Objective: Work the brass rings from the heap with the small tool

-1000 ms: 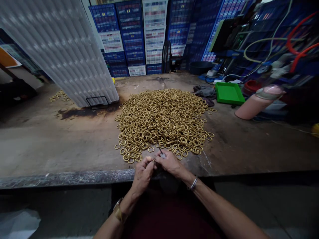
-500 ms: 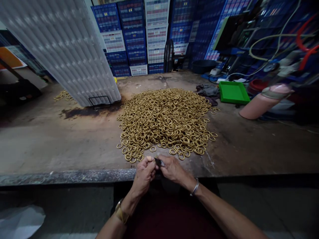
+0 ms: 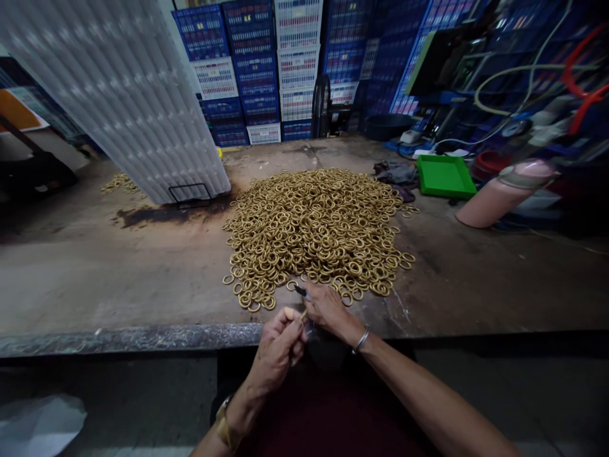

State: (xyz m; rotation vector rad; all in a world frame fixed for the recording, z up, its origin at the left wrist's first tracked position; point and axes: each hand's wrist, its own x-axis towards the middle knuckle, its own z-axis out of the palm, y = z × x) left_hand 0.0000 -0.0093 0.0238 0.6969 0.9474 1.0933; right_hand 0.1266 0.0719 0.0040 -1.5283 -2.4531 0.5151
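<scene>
A large pile of gold-coloured rings (image 3: 314,228) lies on the worktable in front of me. My left hand (image 3: 280,339) is closed near the table's front edge, pinching a gold-coloured ring (image 3: 303,315) that is mostly hidden by the fingers. Just to its right, my right hand (image 3: 327,310) grips a small knife (image 3: 301,290) with a dark blade, its handle mostly covered. The blade points up and left, close to a loose ring (image 3: 292,285) at the near side of the pile.
A tall white ribbed stack (image 3: 143,108) stands left of the pile beside a black wire stand (image 3: 190,194). At the right are a green tray (image 3: 446,176), dark cloth (image 3: 397,172) and a pink cylinder (image 3: 495,198). Blue and white crates (image 3: 257,73) rise behind the table (image 3: 118,273).
My right hand has moved slightly up and away with the knife, so its blade is now apart from my left fingers. A ring edge now shows at my left fingertips.
</scene>
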